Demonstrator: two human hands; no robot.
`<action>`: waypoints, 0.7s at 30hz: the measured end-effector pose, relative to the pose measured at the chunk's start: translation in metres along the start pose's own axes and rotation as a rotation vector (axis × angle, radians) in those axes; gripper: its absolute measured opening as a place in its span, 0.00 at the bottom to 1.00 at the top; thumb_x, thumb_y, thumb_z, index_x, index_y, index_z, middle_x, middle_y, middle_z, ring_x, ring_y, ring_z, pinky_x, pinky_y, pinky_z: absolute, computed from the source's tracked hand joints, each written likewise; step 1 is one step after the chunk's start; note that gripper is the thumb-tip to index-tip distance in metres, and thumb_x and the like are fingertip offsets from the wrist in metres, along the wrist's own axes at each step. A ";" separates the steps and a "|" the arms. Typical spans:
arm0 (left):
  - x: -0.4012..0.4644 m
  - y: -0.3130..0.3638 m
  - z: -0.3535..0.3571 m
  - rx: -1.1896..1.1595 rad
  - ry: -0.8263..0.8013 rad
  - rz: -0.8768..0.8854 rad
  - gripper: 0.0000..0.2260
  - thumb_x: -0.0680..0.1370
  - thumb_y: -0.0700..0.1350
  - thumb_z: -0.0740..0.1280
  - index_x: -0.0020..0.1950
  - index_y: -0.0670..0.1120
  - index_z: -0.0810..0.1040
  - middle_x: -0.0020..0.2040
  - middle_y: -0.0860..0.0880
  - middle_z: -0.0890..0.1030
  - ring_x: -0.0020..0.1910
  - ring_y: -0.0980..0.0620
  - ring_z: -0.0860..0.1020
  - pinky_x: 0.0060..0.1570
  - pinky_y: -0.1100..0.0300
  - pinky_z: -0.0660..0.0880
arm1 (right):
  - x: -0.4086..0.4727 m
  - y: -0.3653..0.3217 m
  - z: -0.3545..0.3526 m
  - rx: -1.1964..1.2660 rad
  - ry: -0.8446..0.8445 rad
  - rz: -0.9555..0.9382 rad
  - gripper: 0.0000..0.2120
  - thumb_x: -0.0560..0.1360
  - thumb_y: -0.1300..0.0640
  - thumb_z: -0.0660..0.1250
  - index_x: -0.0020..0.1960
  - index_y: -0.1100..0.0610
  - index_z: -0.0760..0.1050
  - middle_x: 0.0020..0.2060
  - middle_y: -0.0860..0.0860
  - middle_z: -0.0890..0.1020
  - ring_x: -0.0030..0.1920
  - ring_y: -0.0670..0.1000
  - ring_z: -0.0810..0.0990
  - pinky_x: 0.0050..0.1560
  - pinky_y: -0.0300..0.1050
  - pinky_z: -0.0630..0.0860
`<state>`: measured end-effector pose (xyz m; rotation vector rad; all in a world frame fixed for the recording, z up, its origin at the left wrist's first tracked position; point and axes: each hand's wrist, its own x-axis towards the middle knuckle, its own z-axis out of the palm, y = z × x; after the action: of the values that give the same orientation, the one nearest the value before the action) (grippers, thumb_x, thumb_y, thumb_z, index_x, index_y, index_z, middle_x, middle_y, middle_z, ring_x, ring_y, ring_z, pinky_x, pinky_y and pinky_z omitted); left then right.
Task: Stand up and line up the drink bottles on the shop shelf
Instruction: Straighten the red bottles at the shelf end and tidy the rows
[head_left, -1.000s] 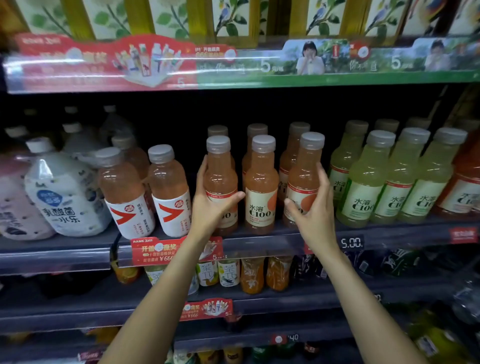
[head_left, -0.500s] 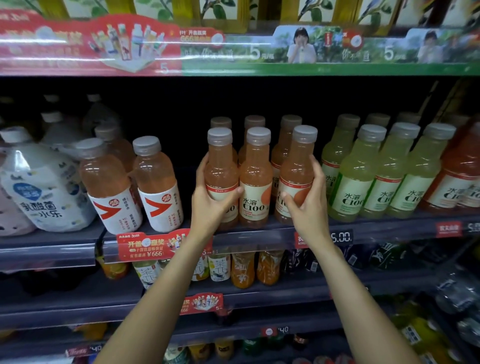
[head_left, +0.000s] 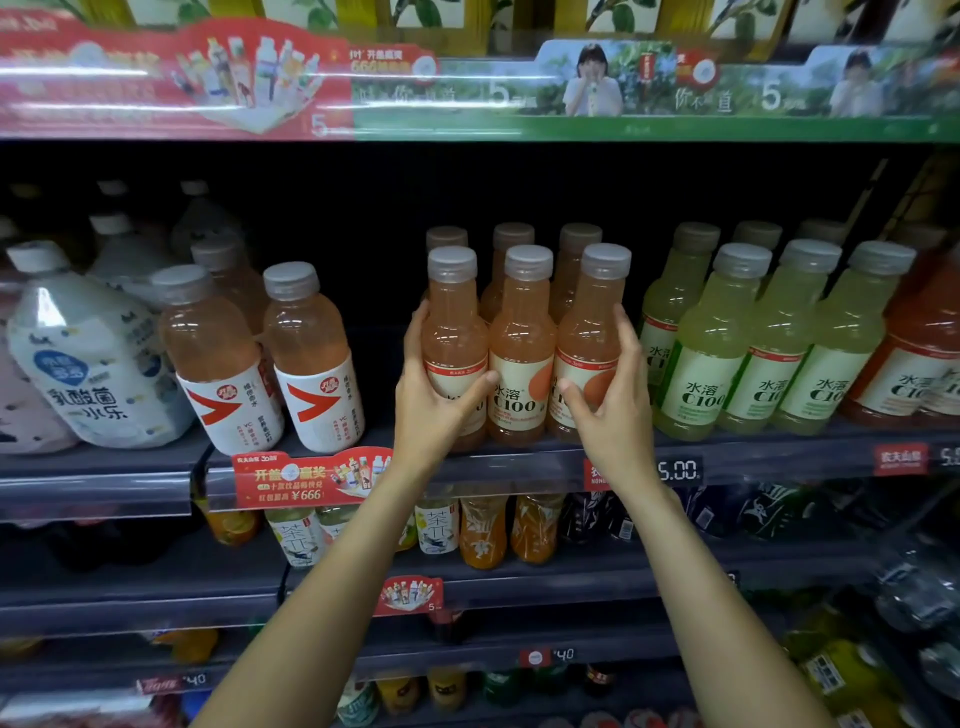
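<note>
- Both hands have squeezed the three front pink C100 bottles together.
- Left hand grips the outer left bottle, right hand the outer right.
- Next, judged: square the row to the shelf edge.

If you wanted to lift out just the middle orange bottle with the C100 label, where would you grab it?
Probably by the grey cap and narrow neck of the middle orange plastic bottle, from the front and above: its sides are flanked by neighbouring bottles held in the left hand and right hand.
</note>
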<state>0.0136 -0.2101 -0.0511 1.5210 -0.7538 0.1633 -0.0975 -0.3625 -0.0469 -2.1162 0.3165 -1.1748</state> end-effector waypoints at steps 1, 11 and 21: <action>-0.001 0.000 0.000 0.015 -0.008 0.002 0.45 0.69 0.53 0.75 0.77 0.53 0.51 0.66 0.61 0.71 0.65 0.61 0.72 0.65 0.54 0.72 | 0.000 0.000 0.000 -0.006 0.001 -0.004 0.39 0.74 0.62 0.69 0.76 0.49 0.50 0.69 0.45 0.59 0.65 0.31 0.57 0.58 0.17 0.57; -0.046 0.030 -0.028 0.407 0.074 0.078 0.28 0.79 0.56 0.62 0.75 0.47 0.60 0.71 0.54 0.66 0.70 0.62 0.61 0.69 0.67 0.59 | -0.035 -0.033 0.007 -0.187 0.256 -0.366 0.18 0.75 0.64 0.64 0.65 0.59 0.69 0.62 0.60 0.73 0.64 0.56 0.69 0.68 0.42 0.63; -0.034 0.012 -0.188 0.184 0.318 0.166 0.31 0.77 0.39 0.67 0.75 0.39 0.54 0.72 0.54 0.63 0.72 0.57 0.63 0.70 0.62 0.62 | -0.052 -0.112 0.098 0.079 -0.176 -0.342 0.30 0.76 0.55 0.66 0.73 0.51 0.57 0.72 0.55 0.62 0.73 0.50 0.59 0.72 0.39 0.56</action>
<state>0.0448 -0.0221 -0.0364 1.5563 -0.6206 0.5986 -0.0588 -0.2097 -0.0415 -2.2414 -0.1769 -1.1544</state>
